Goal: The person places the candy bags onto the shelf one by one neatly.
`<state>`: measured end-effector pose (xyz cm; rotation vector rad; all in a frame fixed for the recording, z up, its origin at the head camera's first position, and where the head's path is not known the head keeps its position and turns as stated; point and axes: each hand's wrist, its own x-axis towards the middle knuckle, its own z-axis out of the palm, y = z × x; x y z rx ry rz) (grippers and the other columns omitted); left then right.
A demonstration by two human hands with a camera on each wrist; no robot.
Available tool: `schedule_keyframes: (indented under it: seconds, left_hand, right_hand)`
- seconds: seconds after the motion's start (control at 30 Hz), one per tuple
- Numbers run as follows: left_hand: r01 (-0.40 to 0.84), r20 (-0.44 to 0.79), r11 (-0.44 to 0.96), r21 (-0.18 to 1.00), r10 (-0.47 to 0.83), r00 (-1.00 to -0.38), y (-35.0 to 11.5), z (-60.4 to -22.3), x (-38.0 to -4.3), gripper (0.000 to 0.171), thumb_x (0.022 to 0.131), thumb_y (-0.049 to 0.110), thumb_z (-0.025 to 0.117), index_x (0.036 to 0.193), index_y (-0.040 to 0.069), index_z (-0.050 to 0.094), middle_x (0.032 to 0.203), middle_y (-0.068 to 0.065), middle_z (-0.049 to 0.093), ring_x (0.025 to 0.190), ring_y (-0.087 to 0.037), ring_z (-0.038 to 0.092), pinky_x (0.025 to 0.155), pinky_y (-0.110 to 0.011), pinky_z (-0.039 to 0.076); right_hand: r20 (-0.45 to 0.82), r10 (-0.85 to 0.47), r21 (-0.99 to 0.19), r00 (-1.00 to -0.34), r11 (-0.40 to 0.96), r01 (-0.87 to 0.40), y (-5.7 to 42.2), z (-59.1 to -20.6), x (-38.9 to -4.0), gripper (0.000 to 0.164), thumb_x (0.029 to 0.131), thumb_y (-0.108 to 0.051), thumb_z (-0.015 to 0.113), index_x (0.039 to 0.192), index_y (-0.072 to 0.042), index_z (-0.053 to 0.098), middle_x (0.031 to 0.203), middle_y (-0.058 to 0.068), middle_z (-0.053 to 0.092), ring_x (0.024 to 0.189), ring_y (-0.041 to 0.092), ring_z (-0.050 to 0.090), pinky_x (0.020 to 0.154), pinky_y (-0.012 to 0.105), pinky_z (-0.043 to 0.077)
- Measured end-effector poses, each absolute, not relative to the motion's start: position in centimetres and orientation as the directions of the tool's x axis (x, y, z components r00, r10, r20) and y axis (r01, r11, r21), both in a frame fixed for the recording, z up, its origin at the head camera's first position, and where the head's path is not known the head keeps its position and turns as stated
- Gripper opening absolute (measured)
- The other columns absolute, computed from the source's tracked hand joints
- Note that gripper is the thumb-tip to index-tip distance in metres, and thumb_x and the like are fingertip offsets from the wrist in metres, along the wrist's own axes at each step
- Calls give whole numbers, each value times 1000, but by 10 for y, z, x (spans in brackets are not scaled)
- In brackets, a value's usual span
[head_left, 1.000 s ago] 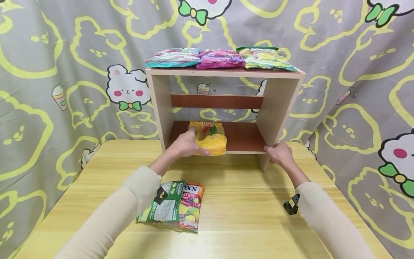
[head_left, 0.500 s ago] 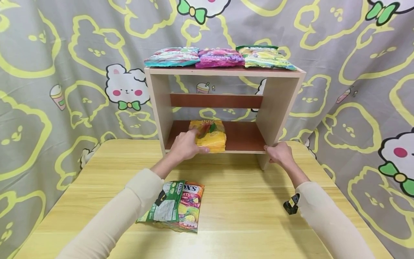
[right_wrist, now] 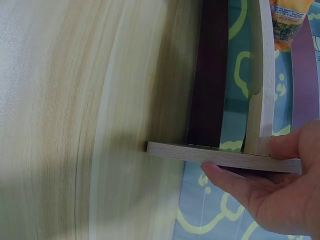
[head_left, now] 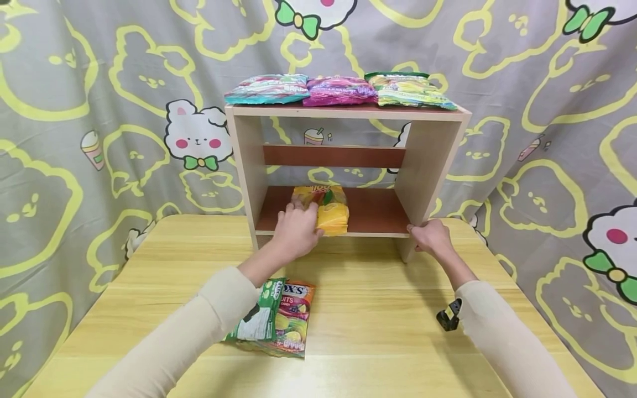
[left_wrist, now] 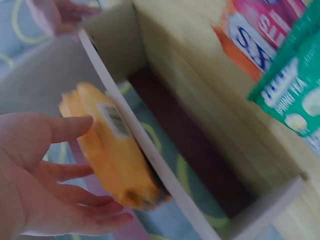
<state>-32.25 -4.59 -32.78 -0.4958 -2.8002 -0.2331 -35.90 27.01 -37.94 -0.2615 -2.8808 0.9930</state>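
The fingers of the left hand were loosely spread beside the yellow packet, pinching nothing; whether they touched it was unclear. The packet lay on the lower board of the shelf, at the centre of the frame, its near end at the board's front edge. A fingertip dragging on the wrapper as the hand drew back might well tip it off that edge. At centre right, the right hand pinched the shelf's side panel between thumb and fingers; a jerk there could shift the shelf and slide the 3 packets along its top: teal, magenta and yellow-green. At lower centre, the left sleeve overhung the green packet, so a low swing could drag it across the worktop.
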Motion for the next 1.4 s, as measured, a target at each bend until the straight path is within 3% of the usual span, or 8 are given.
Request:
schedule_keyframes:
  seconds: [0.13, 0.23, 0.43, 0.73, 1.03, 1.27, 1.4]
  left_hand:
    - [372, 242, 927, 41, 352, -904, -29, -328, -307, 68, 87, 40, 67, 140, 7, 41, 133, -30, 47, 122, -45, 45, 95, -60, 42]
    - [363, 128, 930, 52, 354, -926, -18, -331, -296, 84, 88, 46, 63, 151, 12, 21, 146, -30, 32, 134, -47, 30, 103, -67, 27]
    - [344, -2, 934, 96, 345, -938, -11, -340, -285, 99, 87, 47, 64, 153, 15, -2, 153, -30, 11, 140, -48, 10, 105, -72, 9]
    - [325, -9, 933, 154, 330, -944, -3, -345, -288, 98, 88, 45, 62, 153, 16, -6, 154, -29, 4, 140, -47, 2, 105, -73, 3]
    - [316, 98, 937, 149, 304, -948, 18, -359, -306, 96, 87, 44, 65, 154, 16, 1, 153, -30, 10, 141, -46, 7, 105, -72, 4]
    - [297, 90, 948, 114, 287, -954, 41, -362, -317, 91, 87, 27, 63, 154, 20, 1, 155, -26, 7, 143, -42, 6, 108, -69, 5]
    - [278, 98, 954, 108, 268, -958, 55, -363, -321, 94, 84, 28, 66, 153, 21, 3, 155, -24, 11, 143, -40, 9, 109, -68, 8]
  right_hand:
    - [20, 186, -618, -982, 775, 134, 270, -379, -359, 44, 91, -35, 50, 91, 5, 67, 90, 22, 68, 63, 22, 70, 70, 33, 51]
    - [14, 187, -625, -982, 768, 138, 271, -380, -359, 43, 91, -35, 51, 92, 5, 67, 92, 22, 68, 64, 23, 70, 66, 30, 50]
    - [11, 197, -632, -980, 761, 146, 270, -380, -359, 41, 91, -35, 51, 89, 3, 65, 92, 22, 67, 65, 23, 70, 63, 29, 49]
    - [10, 196, -622, -981, 769, 148, 271, -380, -357, 43, 92, -36, 51, 92, 4, 67, 85, 19, 69, 55, 14, 67, 71, 35, 49]
    - [18, 187, -611, -982, 780, 137, 270, -380, -359, 42, 92, -36, 51, 91, 3, 67, 87, 20, 69, 54, 14, 67, 67, 32, 49]
    - [19, 202, -632, -979, 762, 145, 270, -379, -358, 42, 91, -35, 52, 95, 3, 70, 87, 20, 69, 55, 15, 67, 70, 33, 51]
    - [22, 198, -624, -980, 768, 141, 271, -380, -358, 43, 91, -36, 52, 93, 4, 69, 83, 19, 69, 53, 13, 66, 69, 32, 50]
